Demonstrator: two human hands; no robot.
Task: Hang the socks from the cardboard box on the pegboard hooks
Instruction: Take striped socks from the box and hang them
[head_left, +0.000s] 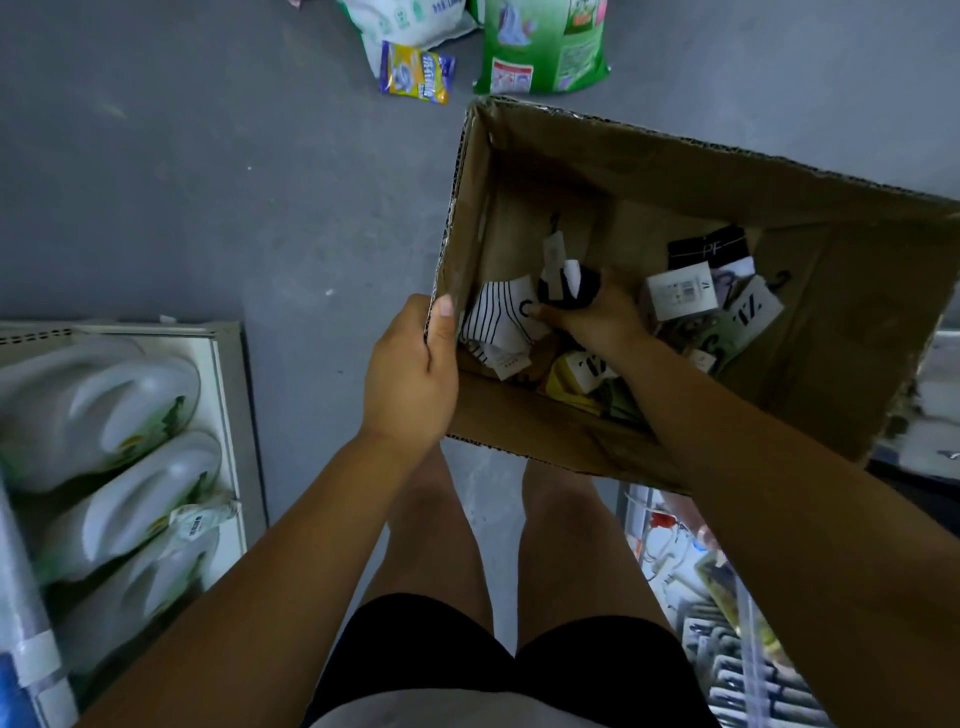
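An open cardboard box (810, 208) is held up in front of me, with several packaged sock pairs lying in its bottom. My left hand (410, 374) grips the box's near left corner, thumb over the rim. My right hand (597, 312) is inside the box and holds a black sock pair (569, 288) with a white card label and a small hanger hook. A black-and-white striped pair (498, 317) lies just left of it. More labelled pairs (685, 293) lie to the right. No pegboard or hooks are in view.
Grey floor lies below. Detergent bags (540, 47) and a yellow packet (415, 73) lie on the floor beyond the box. A shelf with white jugs (104, 415) stands at left. Packaged goods (727, 597) fill the lower right. My bare legs are under the box.
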